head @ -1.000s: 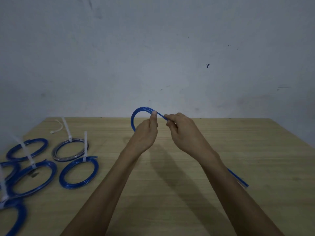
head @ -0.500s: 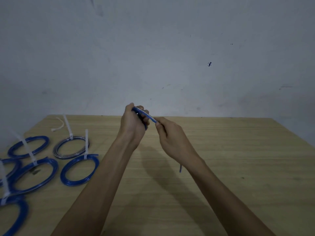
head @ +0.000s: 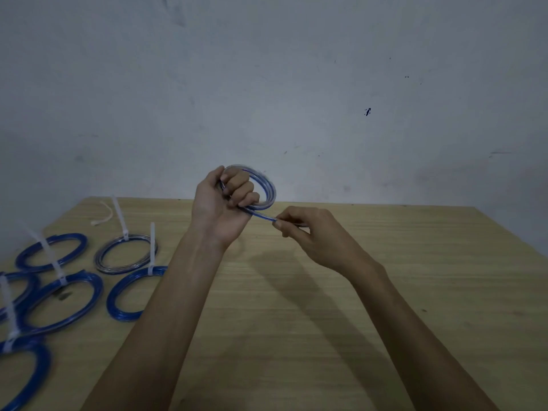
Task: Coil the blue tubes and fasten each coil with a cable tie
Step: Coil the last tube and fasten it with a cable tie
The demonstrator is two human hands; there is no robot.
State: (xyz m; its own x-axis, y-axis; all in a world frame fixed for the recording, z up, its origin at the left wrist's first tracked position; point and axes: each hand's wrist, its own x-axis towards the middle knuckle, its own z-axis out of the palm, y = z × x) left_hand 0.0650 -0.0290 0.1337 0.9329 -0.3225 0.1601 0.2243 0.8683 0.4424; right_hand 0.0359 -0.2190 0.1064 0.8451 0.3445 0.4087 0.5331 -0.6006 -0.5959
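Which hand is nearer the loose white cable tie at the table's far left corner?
Left. The left hand is raised just right of the loose cable tie; the right hand is farther right, beyond the left.

A pale grey-white wall [head: 267, 84] fills the upper half — scuffed, with small dark specks [head: 367, 112] — behind a light wooden tabletop [head: 415, 277] with visible grain, dimly lit

the tube [head: 264, 185] in the hands was blue with a pale sheen. most coils [head: 63, 302] on the table [head: 385, 262] were deep blue; one coil [head: 126, 258] looked grey. their ties [head: 152, 250] were white. the table was light wood-grained, the wall [head: 267, 84] grey, dark-specked.
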